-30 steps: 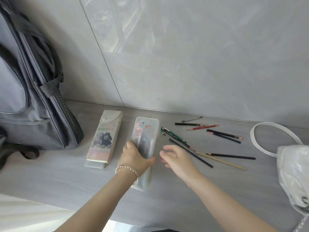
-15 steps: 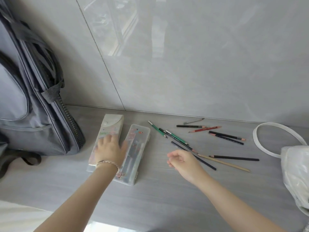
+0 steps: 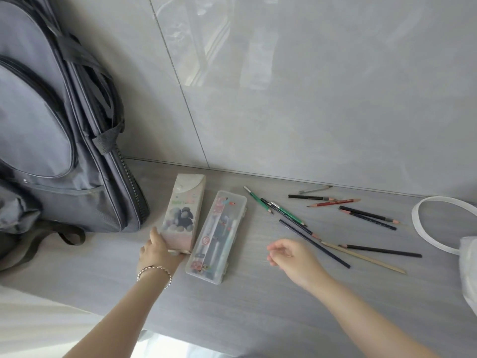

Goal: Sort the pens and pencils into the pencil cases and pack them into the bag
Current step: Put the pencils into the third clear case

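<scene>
Two pencil cases lie side by side on the grey shelf. The left one is a pale case with a sheep picture [image 3: 182,213]; my left hand [image 3: 158,251], a bracelet on its wrist, grips its near end. The right one is a clear plastic case [image 3: 218,236] holding several pens, lid shut. My right hand [image 3: 291,257] hovers empty with loosely curled fingers to the right of the clear case, just left of a long dark blue pencil [image 3: 313,242]. Several loose pencils [image 3: 335,202] lie scattered to the right. A grey backpack [image 3: 59,140] leans on the wall at the left.
A white bag with a looped handle [image 3: 423,226] sits at the right edge. A glossy tiled wall [image 3: 309,86] rises directly behind the shelf. The shelf's near edge [image 3: 154,334] runs just below my forearms, with white fabric at the lower left.
My left hand left the clear case, crossed over the sheep case and now grips its near end. The clear case was pushed left beside it. My right hand drew back slightly.
</scene>
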Demonstrator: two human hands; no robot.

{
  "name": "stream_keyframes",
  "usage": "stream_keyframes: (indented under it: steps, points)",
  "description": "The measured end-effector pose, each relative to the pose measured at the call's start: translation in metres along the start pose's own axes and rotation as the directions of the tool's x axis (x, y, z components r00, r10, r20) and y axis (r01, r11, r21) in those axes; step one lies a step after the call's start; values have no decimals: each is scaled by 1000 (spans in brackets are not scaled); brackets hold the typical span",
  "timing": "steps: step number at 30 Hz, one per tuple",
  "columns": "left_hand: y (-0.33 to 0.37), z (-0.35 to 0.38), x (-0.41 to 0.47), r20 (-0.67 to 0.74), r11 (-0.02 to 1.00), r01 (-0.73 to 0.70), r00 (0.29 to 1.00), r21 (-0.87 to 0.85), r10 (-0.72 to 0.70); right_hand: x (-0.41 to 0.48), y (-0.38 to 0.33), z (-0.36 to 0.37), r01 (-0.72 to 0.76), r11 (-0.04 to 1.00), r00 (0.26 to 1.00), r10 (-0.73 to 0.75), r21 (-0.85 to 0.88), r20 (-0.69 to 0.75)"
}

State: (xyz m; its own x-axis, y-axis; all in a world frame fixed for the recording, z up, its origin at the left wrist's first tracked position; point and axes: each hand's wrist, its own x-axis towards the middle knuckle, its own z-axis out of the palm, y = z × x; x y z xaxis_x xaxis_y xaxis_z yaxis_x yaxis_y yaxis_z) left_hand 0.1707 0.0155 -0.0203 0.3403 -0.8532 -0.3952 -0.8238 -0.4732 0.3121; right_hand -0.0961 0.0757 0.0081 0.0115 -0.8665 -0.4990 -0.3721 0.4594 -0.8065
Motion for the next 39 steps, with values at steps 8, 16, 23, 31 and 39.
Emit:
stream_keyframes:
  steps: [8, 16, 23, 31, 39]
  points:
    - [0, -25, -23, -231, 963, -123, 956, 241, 180, -10, 8, -12, -60, 998, 998, 59, -34, -30]
    - [32, -61, -61, -312, 981, -137, 946, -139, 88, -11, -2, -4, -1, 1000, 998, 2, 23, -60]
    - [97, -32, -102, 377, 532, 192, 888, -825, 263, -10, -35, -6, 97, 840, 990, -25, 534, -141]
    - [135, 19, -141, 537, 891, -188, 740, -413, 405, -22, -25, -25, -58, 738, 920, 301, 672, -251]
    - [117, 19, -126, 552, 757, -138, 604, -639, 576, -33, 4, -40, 41, 679, 970, 150, 733, -193]
